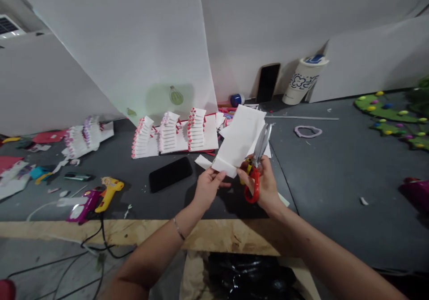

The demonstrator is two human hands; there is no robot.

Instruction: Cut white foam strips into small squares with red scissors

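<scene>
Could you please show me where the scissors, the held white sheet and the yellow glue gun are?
Scissors (pixel 260 150): head view, on the metal blades.
White sheet (pixel 239 138): head view, middle of its flat face.
Yellow glue gun (pixel 110 194): head view, on its yellow body.

Single head-worn view, facing forward and down across bench (pixel 335 170); left hand (pixel 205 187) and right hand (pixel 267 186) at close range near centre; white panels (pixel 150 36) behind, floor (pixel 20 246) at lower left.

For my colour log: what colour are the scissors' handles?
The scissors' handles are red and yellow, seen best in the head view.
</scene>
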